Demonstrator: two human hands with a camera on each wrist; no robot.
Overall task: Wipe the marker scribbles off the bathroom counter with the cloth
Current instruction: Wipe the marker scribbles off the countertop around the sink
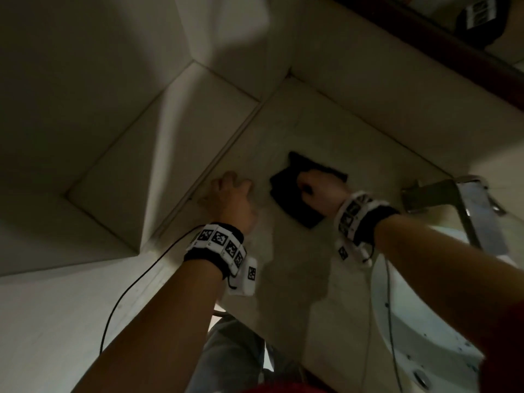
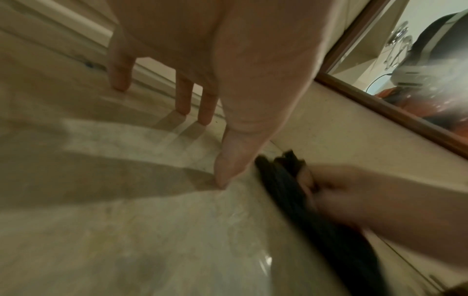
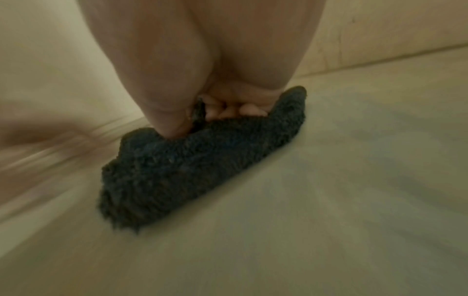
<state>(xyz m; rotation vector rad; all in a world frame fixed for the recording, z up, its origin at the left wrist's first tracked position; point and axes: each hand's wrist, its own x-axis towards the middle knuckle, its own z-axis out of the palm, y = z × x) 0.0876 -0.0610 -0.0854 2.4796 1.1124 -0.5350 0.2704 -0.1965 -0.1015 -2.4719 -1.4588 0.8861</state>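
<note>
- My right hand [image 1: 317, 185] has its grip curled down on the dark cloth [image 1: 300, 205], fingers [image 3: 235, 108] bunched into the fabric and the thumb dug in on the near side, pressing it flat on the desk [image 1: 297, 131].
- The cloth sits roughly mid-desk, near the back wall [image 1: 382, 89] but not touching it, with the sink [image 1: 419, 330] off to my right.
- From the right wrist view it's a fuzzy, dark blue-grey terry thing [image 3: 197, 160], scrunched up under my palm. The picture's pretty smeared at the edges.
- My left hand [image 1: 229, 199] isn't holding anything: fingers spread, just the fingertips [image 2: 119, 84] and thumb planted on the desk, a bit left of the cloth and close to the seam where the desk meets the side ledge [image 1: 158, 148].
- Can't honestly make out any marker scribbles on the stone; it's too dim and blurry. There's maybe a tiny bluish fleck [image 2: 88, 65] by the seam in the left wrist view.
- The faucet [image 1: 442, 191] is just right of my right wrist, and the mirror frame [image 1: 453, 43] runs along the top.
</note>
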